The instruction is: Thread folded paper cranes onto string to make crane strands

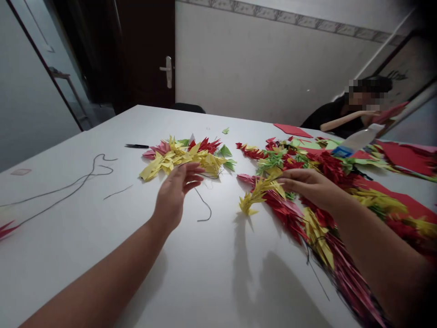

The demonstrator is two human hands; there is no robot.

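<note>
My right hand [303, 182] pinches the upper end of a yellow folded-paper strand [257, 195], which hangs down at a slant just above the white table. My left hand [175, 189] is over the table with its fingers stretched and slightly apart; its thumb is hidden. Just beyond it lies a heap of yellow folded-paper pieces [177, 157], with red, pink and green ones among them. A short dark thread [209, 209] curves on the table beside my left fingers. Whether that hand touches it, I cannot tell.
Folded-paper strands [287, 212] in red, yellow, green and pink cover the right side. A plastic bottle [358, 140] lies across papers there. At left are a long dark cord [85, 178] and a dark pen-like tool [136, 146]. Another person [355, 109] holds red paper at far right.
</note>
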